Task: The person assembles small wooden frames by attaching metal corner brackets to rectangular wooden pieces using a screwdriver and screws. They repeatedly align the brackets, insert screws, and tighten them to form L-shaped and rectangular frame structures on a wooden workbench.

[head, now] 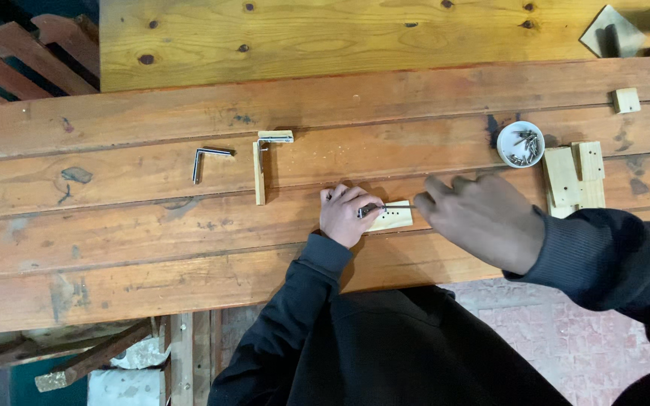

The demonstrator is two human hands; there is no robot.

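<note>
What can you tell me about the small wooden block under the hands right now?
The small wooden block is a pale, flat rectangular piece of light wood lying flat on the worn plank workbench, near its front edge. Small dark dots, apparently holes, mark its top face. The left hand covers its left end and presses it down, while the right hand reaches in from the right. A thin metal piece lies across its upper edge between the two hands. Its left part is hidden.

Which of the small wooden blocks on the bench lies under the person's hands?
The pale flat block near the bench's front edge: the left hand presses on it. The small cube and the stacked blocks beside the white bowl lie untouched.
</note>
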